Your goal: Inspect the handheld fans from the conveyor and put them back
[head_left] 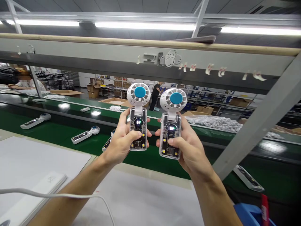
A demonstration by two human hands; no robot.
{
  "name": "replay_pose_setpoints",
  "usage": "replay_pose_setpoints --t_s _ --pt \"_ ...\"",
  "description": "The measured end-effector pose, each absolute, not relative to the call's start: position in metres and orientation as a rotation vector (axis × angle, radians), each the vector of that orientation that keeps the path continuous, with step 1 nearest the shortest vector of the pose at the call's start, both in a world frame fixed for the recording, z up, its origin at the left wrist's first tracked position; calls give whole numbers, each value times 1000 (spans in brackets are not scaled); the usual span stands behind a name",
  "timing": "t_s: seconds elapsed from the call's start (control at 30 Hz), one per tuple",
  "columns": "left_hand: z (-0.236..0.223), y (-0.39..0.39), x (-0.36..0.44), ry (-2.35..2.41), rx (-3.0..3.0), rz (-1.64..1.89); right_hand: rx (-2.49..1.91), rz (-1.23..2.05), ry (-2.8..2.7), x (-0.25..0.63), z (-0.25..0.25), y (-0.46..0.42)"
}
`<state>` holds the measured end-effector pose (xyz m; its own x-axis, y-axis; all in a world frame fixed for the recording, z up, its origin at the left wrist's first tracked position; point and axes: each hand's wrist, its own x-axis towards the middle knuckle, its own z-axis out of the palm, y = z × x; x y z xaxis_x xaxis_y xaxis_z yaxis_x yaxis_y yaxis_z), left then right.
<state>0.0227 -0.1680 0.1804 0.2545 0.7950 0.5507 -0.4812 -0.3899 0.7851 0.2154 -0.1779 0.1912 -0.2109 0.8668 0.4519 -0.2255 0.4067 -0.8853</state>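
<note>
Two handheld fans are held upright side by side over the green conveyor belt. My left hand is wrapped round one handheld fan, its thumb on the front of the clear-cased handle. In my right hand is the other handheld fan, gripped the same way with the thumb on its front. Both have a white round head with a blue centre, a visible circuit board and a small lit display. The backs of the handles are hidden by my palms and fingers.
More handheld fans lie on the belt to the left, and a handle unit on the right. A white cable crosses a power strip at lower left. A slanted metal post and blue bin stand right. Two people are beyond.
</note>
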Motion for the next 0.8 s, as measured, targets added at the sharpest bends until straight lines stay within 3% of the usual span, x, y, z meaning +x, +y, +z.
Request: replay_pose_setpoints --t_s 0.8 --pt "182 -170 23 295 1365 1388 -652 1020 -1442 216 191 -177"
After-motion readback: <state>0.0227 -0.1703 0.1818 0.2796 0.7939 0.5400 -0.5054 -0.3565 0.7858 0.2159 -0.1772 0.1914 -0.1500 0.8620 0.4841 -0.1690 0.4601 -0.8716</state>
